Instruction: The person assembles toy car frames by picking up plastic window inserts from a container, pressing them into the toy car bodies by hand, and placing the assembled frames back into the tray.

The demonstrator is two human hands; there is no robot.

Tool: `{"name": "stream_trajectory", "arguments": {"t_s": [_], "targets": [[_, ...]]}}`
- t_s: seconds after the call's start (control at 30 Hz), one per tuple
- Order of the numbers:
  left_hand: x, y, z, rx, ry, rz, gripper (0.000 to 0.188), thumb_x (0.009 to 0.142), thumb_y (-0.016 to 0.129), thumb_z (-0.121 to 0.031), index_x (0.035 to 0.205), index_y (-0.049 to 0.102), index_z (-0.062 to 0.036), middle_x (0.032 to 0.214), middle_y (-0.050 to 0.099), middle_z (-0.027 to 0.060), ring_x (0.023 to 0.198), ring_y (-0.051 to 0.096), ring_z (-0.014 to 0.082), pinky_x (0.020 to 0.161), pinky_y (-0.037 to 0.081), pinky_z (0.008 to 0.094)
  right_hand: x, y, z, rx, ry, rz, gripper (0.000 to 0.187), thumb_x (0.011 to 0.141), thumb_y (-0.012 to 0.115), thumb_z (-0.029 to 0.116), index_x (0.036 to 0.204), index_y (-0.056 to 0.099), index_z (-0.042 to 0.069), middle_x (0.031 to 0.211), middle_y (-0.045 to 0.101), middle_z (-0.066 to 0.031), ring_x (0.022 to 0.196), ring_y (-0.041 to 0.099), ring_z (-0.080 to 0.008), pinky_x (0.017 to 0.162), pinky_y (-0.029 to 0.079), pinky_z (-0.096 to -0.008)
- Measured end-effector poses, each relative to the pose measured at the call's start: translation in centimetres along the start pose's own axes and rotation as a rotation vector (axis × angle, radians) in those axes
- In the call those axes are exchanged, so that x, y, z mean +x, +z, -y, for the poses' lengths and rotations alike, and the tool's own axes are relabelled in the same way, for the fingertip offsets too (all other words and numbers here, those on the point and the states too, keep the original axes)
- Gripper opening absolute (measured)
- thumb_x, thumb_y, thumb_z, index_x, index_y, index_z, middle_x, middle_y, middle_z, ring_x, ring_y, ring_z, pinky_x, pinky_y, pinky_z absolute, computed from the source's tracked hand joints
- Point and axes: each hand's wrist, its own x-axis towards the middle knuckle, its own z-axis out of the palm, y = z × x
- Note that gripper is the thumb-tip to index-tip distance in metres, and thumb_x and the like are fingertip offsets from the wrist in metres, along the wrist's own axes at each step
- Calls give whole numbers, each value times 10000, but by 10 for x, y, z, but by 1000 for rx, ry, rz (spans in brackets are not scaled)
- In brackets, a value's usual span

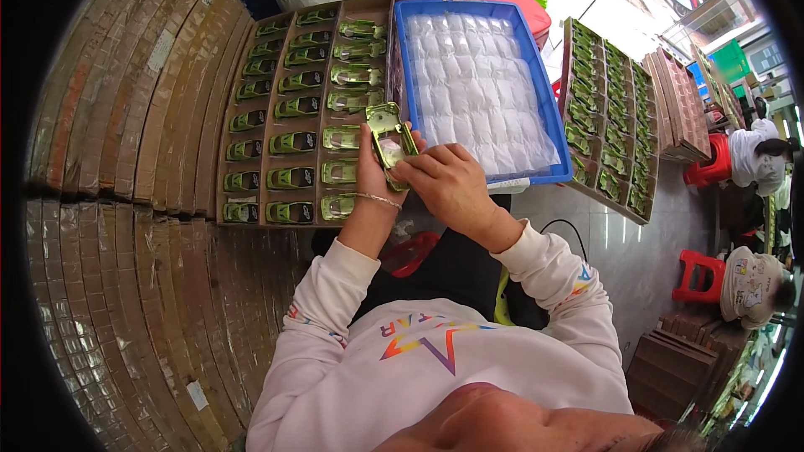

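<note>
Between my two hands is a shiny green toy car body shell (pixel 387 144), turned so its hollow inside shows. My left hand (pixel 368 174) grips it from the left side, with the thumb along its edge. The fingers of my right hand (pixel 452 187) are bent and pressed on its near right end; whether a small part is in them I cannot make out. Just left of my hands lies a brown divided tray (pixel 330 100) with rows of green car shells (pixel 293 143). Those in its right column show their hollow side.
A blue bin (pixel 546 94) of white packets (pixel 477 88) adjoins the tray. Another tray (pixel 643 216) of green shells stands at the right. Stacked brown trays (pixel 126 75) wall the left side. Red stools (pixel 699 276) and other people (pixel 754 289) are farther right.
</note>
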Motion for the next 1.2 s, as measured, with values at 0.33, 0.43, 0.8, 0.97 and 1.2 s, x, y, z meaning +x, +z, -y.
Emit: {"name": "stream_trajectory", "arguments": {"t_s": [0.33,0.43,0.8,0.97,1.2], "targets": [[-2,5,2,-82,-51,4,685,964,364,-604,1141,583,20,962,669,154,877,656,277,780,559,373,3,-3,-3,-120,-3,23,161,751,659,183,910,672,160,948,650,62,862,590,-135,833,435,-324],[-2,5,4,-76,-52,-34,679,969,359,-596,1150,579,21,950,667,148,876,654,270,773,560,357,4,-1,-5,-123,-7,35,148,738,644,173,886,652,167,942,640,62,872,583,-130,841,426,-326],[-2,8,10,157,79,-145,633,981,373,-576,1123,616,-9,987,674,91,861,649,189,719,544,292,8,8,-12,-44,-35,212,133,750,609,200,875,614,154,796,582,53,894,529,-141,735,386,-307],[1,5,10,245,71,-224,583,979,414,-560,1130,624,-37,1003,674,58,836,637,148,706,525,271,5,18,-17,-43,-64,231,139,757,596,199,882,628,147,791,599,55,863,529,-150,741,385,-297],[1,12,10,353,60,-318,517,947,490,-569,1094,622,-91,942,656,15,779,626,121,643,507,263,13,20,-22,6,-67,287,37,724,623,149,721,649,122,724,633,10,885,572,-156,809,394,-298]]}}
